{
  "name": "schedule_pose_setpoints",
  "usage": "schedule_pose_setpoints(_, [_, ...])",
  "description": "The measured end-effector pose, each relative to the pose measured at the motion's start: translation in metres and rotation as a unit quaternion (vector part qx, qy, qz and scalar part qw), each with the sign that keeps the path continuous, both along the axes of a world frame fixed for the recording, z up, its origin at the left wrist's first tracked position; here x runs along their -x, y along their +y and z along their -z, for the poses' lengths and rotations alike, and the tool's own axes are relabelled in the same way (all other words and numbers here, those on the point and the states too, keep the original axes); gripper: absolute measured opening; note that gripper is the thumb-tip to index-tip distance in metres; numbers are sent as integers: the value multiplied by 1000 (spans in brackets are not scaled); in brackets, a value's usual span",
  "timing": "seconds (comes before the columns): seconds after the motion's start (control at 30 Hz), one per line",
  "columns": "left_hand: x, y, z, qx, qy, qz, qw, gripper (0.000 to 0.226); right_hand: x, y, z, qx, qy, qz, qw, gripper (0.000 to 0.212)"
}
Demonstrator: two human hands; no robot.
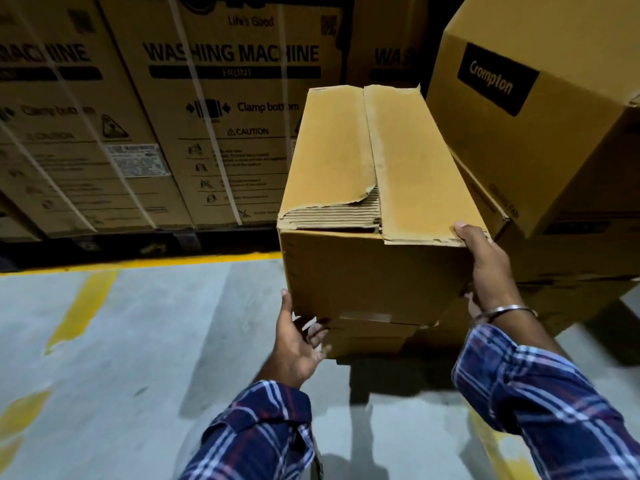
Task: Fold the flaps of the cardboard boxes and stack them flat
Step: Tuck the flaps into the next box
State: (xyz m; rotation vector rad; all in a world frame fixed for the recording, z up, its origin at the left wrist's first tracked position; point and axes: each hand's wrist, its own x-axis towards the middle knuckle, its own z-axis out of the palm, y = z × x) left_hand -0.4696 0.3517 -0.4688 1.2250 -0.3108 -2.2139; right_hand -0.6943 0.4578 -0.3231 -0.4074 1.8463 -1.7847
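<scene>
A plain brown cardboard box point(367, 271) is held up in front of me, its two top flaps point(401, 161) folded down and nearly meeting along the middle; the left flap's near edge is torn. My left hand point(296, 344) grips the box's lower left corner from below, fingers curled under the bottom edge. My right hand point(485, 261) holds the right side, thumb pressed on the near corner of the right flap. Another cardboard box point(367, 341) lies under the held one.
Large washing machine cartons point(221, 116) line the back wall. A tilted Crompton box point(540, 98) leans over more boxes point(571, 258) at the right. The grey concrete floor point(138, 341) with yellow lines spreads to the left and in front.
</scene>
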Motion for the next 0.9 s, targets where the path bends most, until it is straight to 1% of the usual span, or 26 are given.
schedule_pose_setpoints(0.07, [7,3,4,-15,65,-6,998,113,-7,3,0,15,1,-12,1000,70])
schedule_pose_setpoints(0.13, [10,3,6,-17,122,-8,992,115,-15,8,2,33,12,-20,999,64])
schedule_pose_setpoints(0.17, [10,2,6,-16,143,-12,989,115,-19,10,4,42,16,-28,999,67])
schedule_pose_setpoints(0.23, [8,0,3,-23,176,-36,984,120,-28,12,8,62,29,-54,996,83])
schedule_pose_setpoints(0.27, [7,-1,2,-33,183,-52,981,122,-34,13,7,70,38,-65,995,87])
schedule_pose_setpoints(0.3, [6,-3,0,-43,186,-67,979,124,-40,12,6,78,49,-72,993,86])
schedule_pose_setpoints(0.33, [4,-4,-2,-51,188,-80,978,124,-45,10,3,85,60,-79,991,81])
schedule_pose_setpoints(0.4, [-2,-6,-10,-57,204,-101,972,115,-55,4,-4,93,79,-95,988,69])
schedule_pose_setpoints(0.43, [-7,-6,-15,-59,213,-114,969,109,-61,1,-8,93,87,-104,986,67])
schedule_pose_setpoints(0.53, [-22,-8,-29,-68,214,-163,961,100,-74,-13,-21,84,87,-131,984,69])
schedule_pose_setpoints(0.63, [-45,-13,-45,-64,217,-213,951,95,-97,-31,-37,88,96,-165,978,46])
schedule_pose_setpoints(0.7, [-67,-16,-54,-54,230,-235,943,91,-117,-42,-48,85,106,-194,972,40])
schedule_pose_setpoints(0.77, [-97,-19,-61,-31,239,-252,937,91,-142,-57,-55,93,104,-239,961,44])
schedule_pose_setpoints(0.9, [-179,-28,-65,8,215,-306,927,94,-217,-86,-57,116,79,-295,945,57])
